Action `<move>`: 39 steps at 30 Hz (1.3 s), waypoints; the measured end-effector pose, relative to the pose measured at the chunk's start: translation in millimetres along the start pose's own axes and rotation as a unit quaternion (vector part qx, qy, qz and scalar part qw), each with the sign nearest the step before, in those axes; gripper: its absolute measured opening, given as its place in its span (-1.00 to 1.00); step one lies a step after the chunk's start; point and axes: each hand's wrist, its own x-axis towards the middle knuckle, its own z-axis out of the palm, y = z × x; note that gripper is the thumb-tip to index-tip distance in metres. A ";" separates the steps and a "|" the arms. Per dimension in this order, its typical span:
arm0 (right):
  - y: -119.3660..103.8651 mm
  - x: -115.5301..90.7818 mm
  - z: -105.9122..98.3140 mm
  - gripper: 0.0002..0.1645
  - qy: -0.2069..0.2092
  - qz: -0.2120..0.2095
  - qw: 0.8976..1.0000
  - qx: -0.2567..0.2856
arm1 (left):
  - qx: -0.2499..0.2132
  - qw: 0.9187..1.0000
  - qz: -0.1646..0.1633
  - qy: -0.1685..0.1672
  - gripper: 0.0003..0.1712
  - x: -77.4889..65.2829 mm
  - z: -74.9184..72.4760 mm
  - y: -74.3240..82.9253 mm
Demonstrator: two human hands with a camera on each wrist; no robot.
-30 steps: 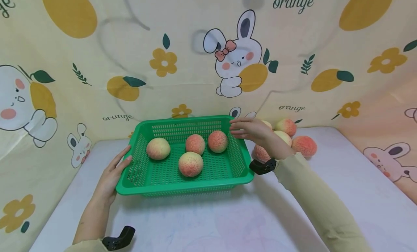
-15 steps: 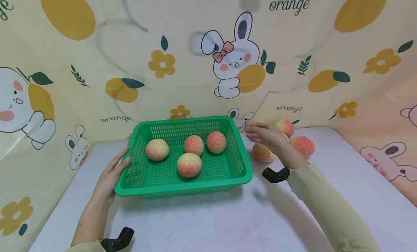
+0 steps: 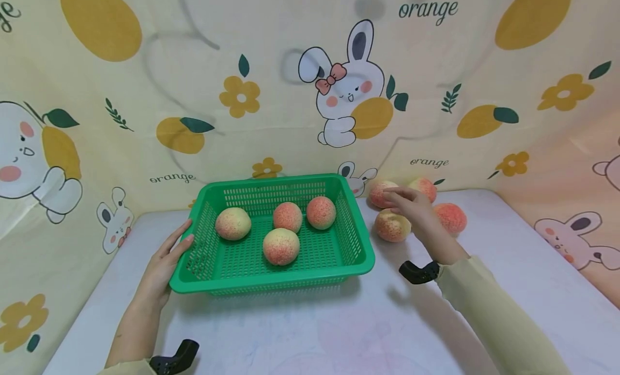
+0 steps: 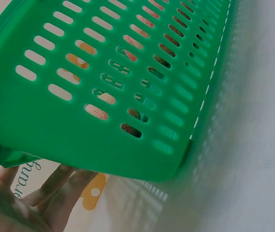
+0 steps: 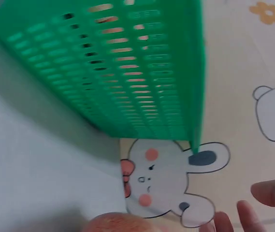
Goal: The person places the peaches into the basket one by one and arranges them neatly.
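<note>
A green plastic basket (image 3: 271,282) stands on the table with several peaches in it, among them a yellowish one (image 3: 233,223) on the left and a red one (image 3: 321,212) on the right. My left hand (image 3: 157,270) rests against the basket's left rim, fingers extended along the outside in the left wrist view. Over a group of peaches right of the basket hovers my right hand (image 3: 416,211), fingers loosely extended and holding nothing. Nearest to it are a pinkish peach (image 3: 381,195) and a yellow-orange peach (image 3: 392,226). The right wrist view shows a peach (image 5: 120,224) below the fingers.
Two more peaches, one pale pink (image 3: 423,189) and one red (image 3: 451,218), lie behind and right of my right hand. A printed cloth (image 3: 286,122) hangs behind the white table (image 3: 300,332). Black bands (image 3: 418,272) sit at both wrists.
My right hand has moved right, away from the basket's right rim to above the loose peaches, uncovering two of them. The left hand stays at the basket, which has not visibly moved.
</note>
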 end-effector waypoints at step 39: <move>62.7 1.1 21.7 -0.20 0.049 -0.019 0.999 0.014 | -0.010 1.000 -0.005 -0.004 -0.26 2.6 -1.7 -1.9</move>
